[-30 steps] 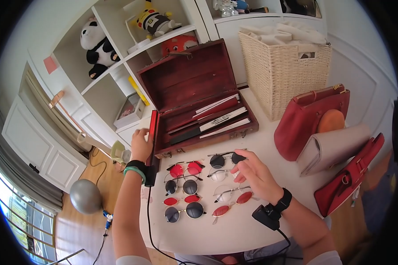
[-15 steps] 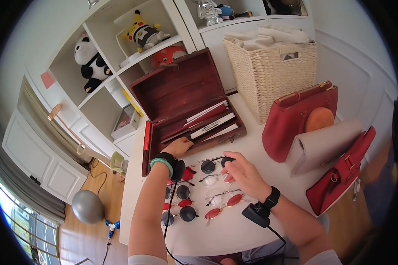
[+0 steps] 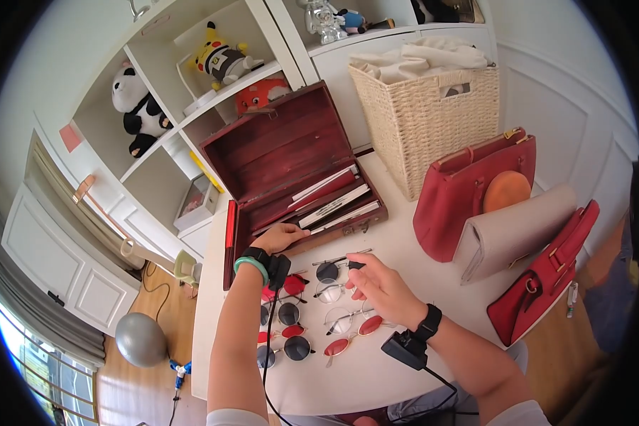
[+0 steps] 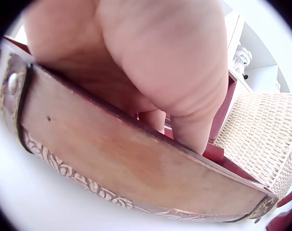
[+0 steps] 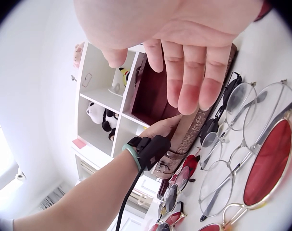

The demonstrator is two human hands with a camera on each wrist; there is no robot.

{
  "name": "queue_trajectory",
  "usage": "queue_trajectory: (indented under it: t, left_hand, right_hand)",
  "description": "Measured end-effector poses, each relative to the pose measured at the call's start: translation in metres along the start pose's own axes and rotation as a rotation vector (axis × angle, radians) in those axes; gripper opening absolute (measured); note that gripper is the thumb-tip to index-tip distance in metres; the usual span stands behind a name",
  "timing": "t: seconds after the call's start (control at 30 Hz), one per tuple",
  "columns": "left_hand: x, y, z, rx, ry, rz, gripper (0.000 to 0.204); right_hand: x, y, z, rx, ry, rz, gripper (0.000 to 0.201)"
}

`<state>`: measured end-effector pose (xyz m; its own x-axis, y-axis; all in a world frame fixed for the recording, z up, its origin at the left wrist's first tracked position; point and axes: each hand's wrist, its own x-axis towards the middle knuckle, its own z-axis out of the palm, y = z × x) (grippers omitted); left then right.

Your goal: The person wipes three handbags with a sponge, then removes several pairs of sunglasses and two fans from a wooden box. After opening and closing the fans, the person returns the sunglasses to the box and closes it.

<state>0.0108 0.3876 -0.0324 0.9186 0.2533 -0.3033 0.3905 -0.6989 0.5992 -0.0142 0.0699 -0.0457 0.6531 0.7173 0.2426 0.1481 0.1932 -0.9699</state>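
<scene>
My left hand [image 3: 280, 238] reaches over the front wall of the dark red wooden case [image 3: 362, 228], beside a black-and-white folded item [image 3: 334, 207]. In the left wrist view its fingers [image 4: 190, 132] point down inside the case [image 4: 136, 159], tips hidden, so any grip cannot be told. My right hand [image 3: 388, 291] hovers with relaxed, extended fingers beside round dark glasses [image 3: 328, 272]; in the right wrist view nothing is in its fingers [image 5: 190, 91]. Two columns of glasses lie on the table, including red-lensed ones [image 3: 337, 347] and clear ones [image 3: 339, 321].
Right of the case stand a wicker basket [image 3: 433, 128], a red handbag [image 3: 440, 206] with an orange round item [image 3: 507, 192], a beige bag [image 3: 518, 227] and another red bag [image 3: 512, 310]. A red strip-like box [image 3: 230, 238] is at the case's left end. Shelves [image 3: 177, 131] stand behind.
My left hand has moved right from the case's left end and in over its front wall. My right hand stays near the glasses. The head view has shifted.
</scene>
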Motion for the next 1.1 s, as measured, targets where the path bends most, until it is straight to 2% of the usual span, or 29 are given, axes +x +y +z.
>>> queue_trajectory:
  t: [0.07, 0.13, 0.17, 0.23, 0.27, 0.4, 0.47, 0.53, 0.57, 0.6, 0.77, 0.8, 0.83, 0.87, 0.93, 1.0, 1.07, 1.1]
  left_hand:
    - [0.001, -0.005, 0.003, -0.035, -0.007, 0.065, 0.032]
    - [-0.004, -0.005, 0.008, -0.204, 0.149, 0.226, 0.025]
    - [-0.005, -0.005, 0.006, -0.203, 0.151, 0.225, 0.025]
    - [-0.014, 0.006, 0.000, -0.177, 0.363, 0.358, 0.024]
    - [-0.016, 0.011, -0.004, -0.249, 0.383, 0.365, 0.024]
    - [-0.032, 0.037, -0.019, -0.245, 0.648, 0.496, 0.026]
    - [-0.054, 0.060, -0.019, -0.375, 0.659, 0.450, 0.028]
    - [-0.089, 0.085, -0.007, -0.683, 0.503, 0.371, 0.026]
    - [-0.090, 0.082, 0.003, -0.819, 0.478, 0.423, 0.022]
    - [-0.101, 0.084, 0.012, -0.948, 0.370, 0.423, 0.021]
    - [-0.143, 0.094, 0.068, -1.246, 0.291, 0.534, 0.019]
    - [-0.142, 0.091, 0.078, -1.255, 0.300, 0.597, 0.018]
    - [-0.143, 0.091, 0.087, -1.258, 0.321, 0.590, 0.017]
    - [-0.145, 0.091, 0.093, -1.261, 0.341, 0.583, 0.017]
    - [-0.147, 0.087, 0.099, -1.252, 0.336, 0.596, 0.019]
    - [-0.149, 0.084, 0.101, -1.201, 0.357, 0.600, 0.020]
    - [-0.154, 0.086, 0.101, -1.162, 0.381, 0.608, 0.021]
    - [-0.156, 0.087, 0.101, -1.165, 0.389, 0.583, 0.021]
  right_hand:
    - [0.000, -0.001, 0.000, -0.006, -0.003, -0.003, 0.045]
    - [-0.001, -0.002, 0.001, -0.016, 0.001, 0.005, 0.044]
    - [-0.001, -0.001, 0.002, -0.013, -0.001, 0.004, 0.044]
    - [-0.001, 0.001, 0.003, -0.032, -0.015, -0.001, 0.043]
    - [-0.001, 0.002, 0.004, -0.033, -0.018, -0.005, 0.043]
    - [-0.001, 0.000, 0.002, -0.020, -0.006, 0.025, 0.043]
    - [-0.001, 0.000, 0.002, 0.002, -0.001, 0.036, 0.043]
    - [-0.001, 0.003, 0.004, -0.025, 0.035, -0.011, 0.043]
    - [-0.002, 0.002, 0.005, -0.019, 0.029, -0.012, 0.043]
    - [-0.002, 0.001, 0.006, -0.039, 0.036, -0.033, 0.043]
    - [-0.007, 0.001, 0.018, 0.020, -0.037, -0.086, 0.043]
    - [-0.009, 0.000, 0.023, 0.162, -0.103, -0.062, 0.045]
    - [-0.010, -0.002, 0.026, 0.302, -0.168, -0.037, 0.046]
    - [-0.012, -0.003, 0.027, 0.294, -0.171, -0.038, 0.046]
    - [-0.015, -0.006, 0.030, 0.476, -0.278, 0.149, 0.048]
    - [-0.017, -0.009, 0.030, 0.454, -0.243, 0.130, 0.044]
    - [-0.019, -0.008, 0.025, 0.268, -0.262, 0.155, 0.040]
    - [-0.020, -0.010, 0.028, 0.233, -0.173, 0.129, 0.033]
